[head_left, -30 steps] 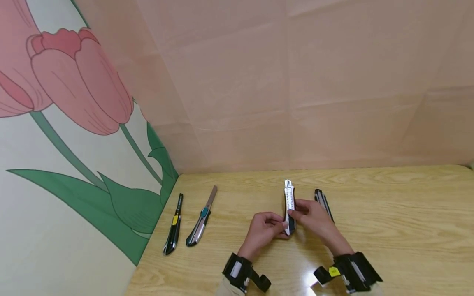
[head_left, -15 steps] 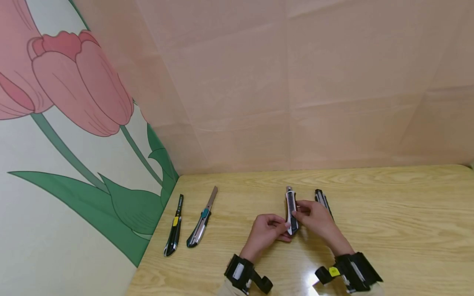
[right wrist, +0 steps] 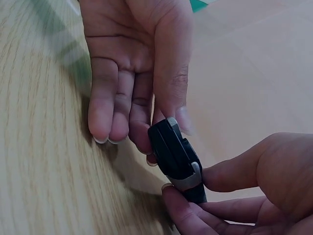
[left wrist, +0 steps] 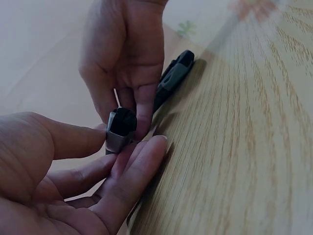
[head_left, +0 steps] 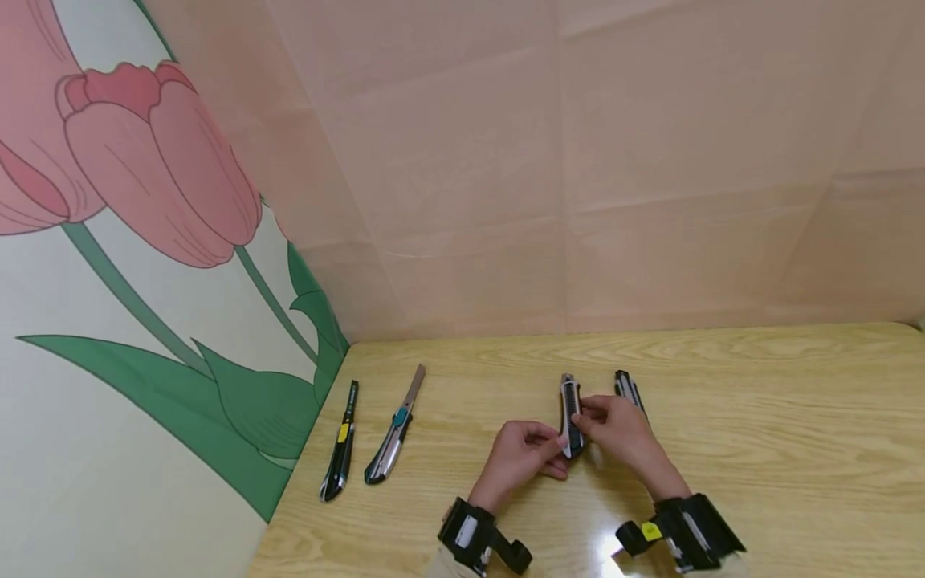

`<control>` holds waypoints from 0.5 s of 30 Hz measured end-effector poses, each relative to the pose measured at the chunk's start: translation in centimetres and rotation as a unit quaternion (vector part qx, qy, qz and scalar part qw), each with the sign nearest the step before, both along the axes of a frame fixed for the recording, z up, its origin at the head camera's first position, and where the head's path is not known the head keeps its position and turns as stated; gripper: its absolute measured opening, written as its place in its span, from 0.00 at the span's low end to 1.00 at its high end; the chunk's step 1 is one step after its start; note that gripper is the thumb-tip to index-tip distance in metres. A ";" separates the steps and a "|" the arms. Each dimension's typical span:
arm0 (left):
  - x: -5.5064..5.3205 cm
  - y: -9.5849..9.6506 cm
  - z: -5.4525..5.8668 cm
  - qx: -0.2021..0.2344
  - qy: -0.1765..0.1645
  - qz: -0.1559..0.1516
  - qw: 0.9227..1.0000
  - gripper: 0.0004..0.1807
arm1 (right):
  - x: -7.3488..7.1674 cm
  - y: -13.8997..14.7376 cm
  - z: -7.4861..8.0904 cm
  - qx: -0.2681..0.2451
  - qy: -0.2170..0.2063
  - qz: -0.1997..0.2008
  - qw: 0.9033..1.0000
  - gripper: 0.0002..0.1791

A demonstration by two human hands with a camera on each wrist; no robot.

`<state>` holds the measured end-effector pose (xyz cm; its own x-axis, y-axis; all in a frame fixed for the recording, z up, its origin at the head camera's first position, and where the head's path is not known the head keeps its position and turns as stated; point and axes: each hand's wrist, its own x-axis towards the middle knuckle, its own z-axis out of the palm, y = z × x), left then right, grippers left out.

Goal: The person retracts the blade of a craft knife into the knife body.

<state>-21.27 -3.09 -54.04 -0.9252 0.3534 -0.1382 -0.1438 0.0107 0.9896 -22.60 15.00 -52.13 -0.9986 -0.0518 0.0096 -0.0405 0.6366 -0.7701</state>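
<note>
A silver-and-black utility knife (head_left: pixel 570 395) stands between both hands over the table, front end pointing away and its dark ribbed channel facing up. At its near end, the thumb and fingers of my left hand (head_left: pixel 522 451) pinch the handle. My right hand (head_left: pixel 620 429) grips it along the right side, thumb on top. In the left wrist view the black butt end of the knife (left wrist: pixel 122 128) faces the camera; the right wrist view shows its dark end (right wrist: pixel 171 149) between the two hands. A black-and-grey utility knife (head_left: pixel 627 387) lies just beyond my right hand, partly hidden by it.
On the left of the wooden table (head_left: pixel 795 449) lie a black utility knife with a yellow slider (head_left: pixel 337 457) and a silver one with a teal slider (head_left: pixel 391 440), blade extended. A pinkish sheet (head_left: pixel 578 201) hangs behind, with a tulip-print panel (head_left: pixel 166 185) at left.
The held utility knife has rolled from its pale printed face to its dark ribbed channel, and its front end has come lower and nearer. Both hands kept hold of it, barely shifting.
</note>
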 end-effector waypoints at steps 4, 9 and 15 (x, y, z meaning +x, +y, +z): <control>0.0 0.0 0.0 -0.016 0.008 -0.007 1.000 0.11 | 0.0 0.0 0.0 0.004 0.008 0.001 1.000 0.22; 0.0 -0.1 0.1 -0.031 0.017 -0.014 0.999 0.09 | 0.2 0.0 0.2 0.001 0.003 -0.001 1.000 0.22; 0.1 -0.3 0.3 -0.062 0.031 -0.016 0.997 0.08 | 0.3 -0.2 0.3 0.004 -0.007 -0.010 1.000 0.24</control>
<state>-21.14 -3.34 -53.73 -0.9219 0.3667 -0.1253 -0.0801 0.1362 0.9874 -22.31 14.81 -51.80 -0.9995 -0.0323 -0.0044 -0.0174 0.6434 -0.7653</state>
